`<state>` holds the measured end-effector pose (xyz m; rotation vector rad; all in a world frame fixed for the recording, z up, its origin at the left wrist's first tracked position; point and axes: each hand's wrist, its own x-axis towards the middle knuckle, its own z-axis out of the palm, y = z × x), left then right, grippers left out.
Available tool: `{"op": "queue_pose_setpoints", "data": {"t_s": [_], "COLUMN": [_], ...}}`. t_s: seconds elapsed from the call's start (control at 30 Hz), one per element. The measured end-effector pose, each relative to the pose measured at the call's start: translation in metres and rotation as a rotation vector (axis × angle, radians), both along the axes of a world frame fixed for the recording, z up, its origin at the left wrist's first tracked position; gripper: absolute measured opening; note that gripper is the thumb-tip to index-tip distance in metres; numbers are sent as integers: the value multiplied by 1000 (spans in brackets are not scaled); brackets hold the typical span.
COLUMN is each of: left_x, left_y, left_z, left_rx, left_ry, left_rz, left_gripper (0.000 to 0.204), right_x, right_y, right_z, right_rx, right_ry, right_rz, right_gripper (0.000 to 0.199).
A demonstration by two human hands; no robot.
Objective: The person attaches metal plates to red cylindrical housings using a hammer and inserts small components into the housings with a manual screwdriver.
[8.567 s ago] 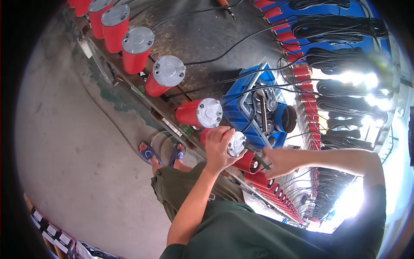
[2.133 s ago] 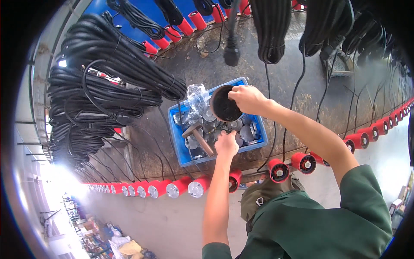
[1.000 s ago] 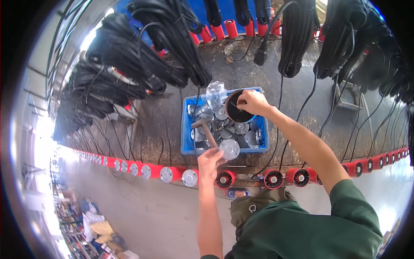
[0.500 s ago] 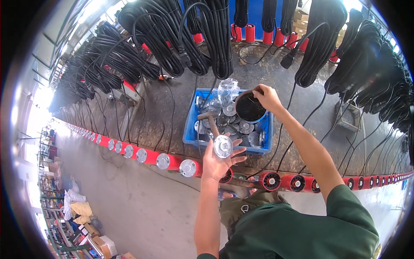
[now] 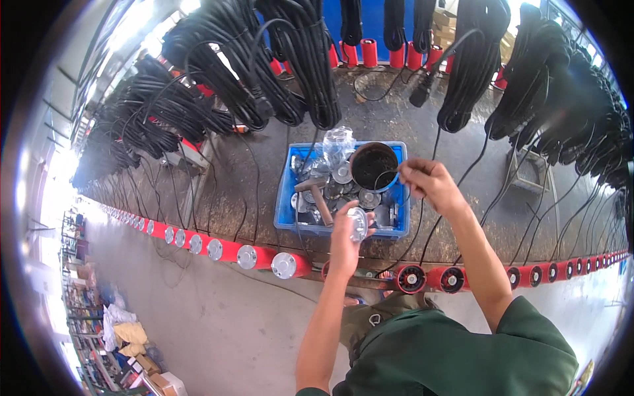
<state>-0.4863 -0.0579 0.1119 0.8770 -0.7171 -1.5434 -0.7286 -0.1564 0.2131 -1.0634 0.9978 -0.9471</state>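
Head camera: Red cylinders [image 5: 302, 265] line the near edge of a desk [image 5: 231, 171]. The left hand [image 5: 343, 244] holds a silver cap [image 5: 358, 224] at the 6 o'clock rim of a blue crate [image 5: 285, 208]. At 3 o'clock, the right hand [image 5: 422, 180] pinches narrow, contents unclear, beside a dark pot [image 5: 368, 156]. Inside lies a hammer [image 5: 319, 201], 8 o'clock; cable bundles [image 5: 470, 72] hang beyond, 11 to 2 o'clock.

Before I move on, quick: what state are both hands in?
Left hand: holding a round silver cap.
Right hand: curled beside the round pot; can't tell if it's holding anything.
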Motion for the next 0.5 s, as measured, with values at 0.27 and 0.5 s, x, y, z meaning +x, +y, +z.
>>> {"op": "queue_pose_setpoints", "data": {"t_s": [0.27,0.5], "left_x": [-12,-7], "left_y": [45,56], "left_z": [61,78], "left_rx": [74,80], "left_ry": [696,278], "left_rz": [-15,4], "left_gripper": [55,85], "right_x": [53,67], "right_y": [57,55], "right_z": [-9,-9], "right_rx": [-701,-755], "right_ry": [377,354], "right_rz": [236,226], "right_gripper": [21,19]}}
